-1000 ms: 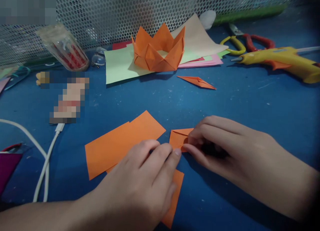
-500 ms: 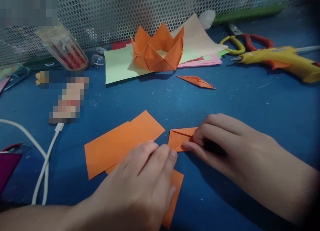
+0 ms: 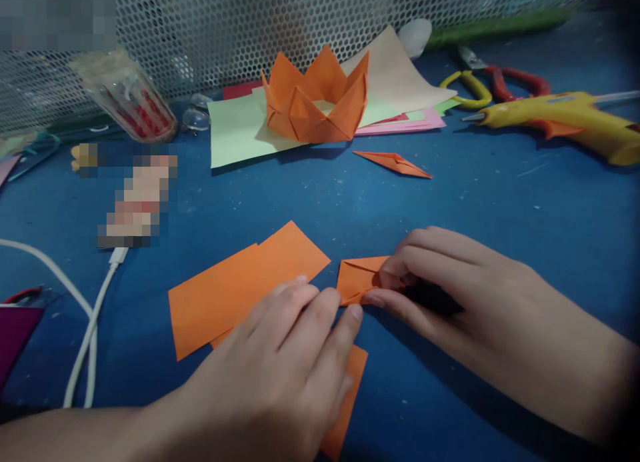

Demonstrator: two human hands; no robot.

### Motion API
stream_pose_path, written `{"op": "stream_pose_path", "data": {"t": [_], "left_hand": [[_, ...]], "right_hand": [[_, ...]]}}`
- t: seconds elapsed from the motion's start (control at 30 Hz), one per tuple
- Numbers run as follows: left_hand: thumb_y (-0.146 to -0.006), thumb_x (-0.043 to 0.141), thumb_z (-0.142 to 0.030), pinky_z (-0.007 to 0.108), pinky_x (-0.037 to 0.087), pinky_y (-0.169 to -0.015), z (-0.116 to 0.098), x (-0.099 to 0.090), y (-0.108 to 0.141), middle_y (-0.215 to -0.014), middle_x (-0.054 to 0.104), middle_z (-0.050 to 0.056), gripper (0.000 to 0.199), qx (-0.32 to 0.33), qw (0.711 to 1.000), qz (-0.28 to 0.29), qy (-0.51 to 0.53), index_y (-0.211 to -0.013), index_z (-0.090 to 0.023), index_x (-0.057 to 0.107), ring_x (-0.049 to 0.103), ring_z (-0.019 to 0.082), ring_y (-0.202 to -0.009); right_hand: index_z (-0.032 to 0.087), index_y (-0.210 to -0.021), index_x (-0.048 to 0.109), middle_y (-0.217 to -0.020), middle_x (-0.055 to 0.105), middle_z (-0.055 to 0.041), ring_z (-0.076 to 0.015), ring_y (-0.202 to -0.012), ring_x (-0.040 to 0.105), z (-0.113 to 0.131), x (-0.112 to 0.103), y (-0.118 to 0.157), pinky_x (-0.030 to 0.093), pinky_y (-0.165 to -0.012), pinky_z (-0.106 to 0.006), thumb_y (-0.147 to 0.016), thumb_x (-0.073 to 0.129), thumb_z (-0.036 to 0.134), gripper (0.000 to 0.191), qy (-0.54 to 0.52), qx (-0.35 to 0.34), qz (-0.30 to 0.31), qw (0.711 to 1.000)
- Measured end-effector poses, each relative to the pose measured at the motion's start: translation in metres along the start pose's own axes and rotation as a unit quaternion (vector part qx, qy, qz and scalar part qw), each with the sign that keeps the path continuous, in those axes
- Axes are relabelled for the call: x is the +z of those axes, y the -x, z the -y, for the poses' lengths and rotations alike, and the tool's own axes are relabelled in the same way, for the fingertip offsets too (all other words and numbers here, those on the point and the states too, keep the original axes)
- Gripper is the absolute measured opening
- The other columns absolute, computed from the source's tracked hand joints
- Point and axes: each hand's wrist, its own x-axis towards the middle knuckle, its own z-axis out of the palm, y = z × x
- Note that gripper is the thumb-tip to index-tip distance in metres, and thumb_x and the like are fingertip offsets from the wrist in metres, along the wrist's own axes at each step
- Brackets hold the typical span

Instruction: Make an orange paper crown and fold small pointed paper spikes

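Note:
A small folded strip of orange paper (image 3: 357, 275) lies in front of me, a flap creased along its upper edge. My right hand (image 3: 450, 289) pinches its right part between thumb and curled fingers. At its lower left corner rest the fingertips of my left hand (image 3: 295, 355); these fingers are loosely bent, a little apart, and the thumb stands away from the paper. Flat orange paper pieces (image 3: 225, 292) lie to the left, partly under my left hand. Another orange piece (image 3: 350, 409) shows below that hand.
Farther back stand a folded orange paper crown (image 3: 320, 125) and a narrow folded orange piece (image 3: 395, 163). Coloured sheets (image 3: 235, 139) lie beneath the crown. A yellow glue gun (image 3: 565, 119) and pliers (image 3: 467, 92) are at right, a jar (image 3: 130, 102) and white cable (image 3: 95, 329) at left.
My right fingers have slid slightly left along the folded paper. My left index finger has stretched a little toward its lower corner, and the paper has tilted slightly.

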Motion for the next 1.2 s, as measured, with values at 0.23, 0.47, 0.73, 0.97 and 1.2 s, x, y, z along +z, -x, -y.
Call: {"op": "stream_pose_path", "data": {"t": [0.23,0.47,0.73,0.97,1.2], "left_hand": [[-0.118,0.057,-0.019,0.042,0.062,-0.125,0.002,0.005,-0.003,-0.132,0.089,0.009,0.033,0.012,0.999,-0.026,-0.028,-0.129,-0.016,0.088,0.082,0.026,-0.116],[-0.116,0.052,-0.009,0.045,0.062,-0.119,0.01,-0.001,-0.001,-0.132,0.088,0.014,0.038,0.03,0.999,-0.036,-0.003,-0.132,-0.01,0.086,0.08,0.029,-0.116],[-0.116,0.053,-0.006,0.046,0.066,-0.102,0.014,-0.015,-0.008,-0.131,0.088,0.014,0.037,0.037,0.999,0.006,-0.002,-0.131,-0.009,0.087,0.08,0.032,-0.112],[-0.119,0.048,-0.005,0.045,0.065,-0.114,0.02,-0.023,-0.009,-0.142,0.086,0.014,0.041,0.057,0.998,0.024,0.024,-0.14,-0.007,0.083,0.082,0.03,-0.122],[-0.123,0.04,-0.008,0.043,0.071,-0.094,0.019,-0.018,-0.016,-0.129,0.091,0.01,0.053,0.025,0.999,-0.013,0.035,-0.106,-0.016,0.089,0.086,0.027,-0.106]], "right_hand": [[0.026,-0.083,0.066,-0.076,0.069,-0.0023,-0.0182,-0.065,0.067,-0.002,0.0,-0.004,0.053,-0.055,-0.03,-0.116,0.064,0.029,0.033,-0.036,0.022,0.007,0.999],[0.026,-0.082,0.061,-0.075,0.067,-0.001,-0.0167,-0.064,0.067,-0.002,0.002,-0.004,0.053,-0.054,-0.027,-0.116,0.063,0.027,0.034,-0.01,0.005,-0.009,1.0],[0.028,-0.085,0.064,-0.077,0.069,-0.001,-0.018,-0.063,0.068,-0.001,0.0,0.0,0.053,-0.051,-0.028,-0.113,0.068,0.026,0.028,-0.007,0.014,-0.01,1.0],[0.029,-0.085,0.066,-0.076,0.071,-0.0021,-0.0183,-0.058,0.067,-0.001,-0.001,-0.001,0.052,-0.046,-0.029,-0.113,0.064,0.028,0.028,-0.019,0.034,-0.004,0.999],[0.029,-0.085,0.066,-0.076,0.07,-0.0001,-0.0165,-0.059,0.066,0.002,0.0,-0.003,0.051,-0.05,-0.028,-0.111,0.064,0.03,0.026,-0.036,0.061,-0.011,0.997]]}}
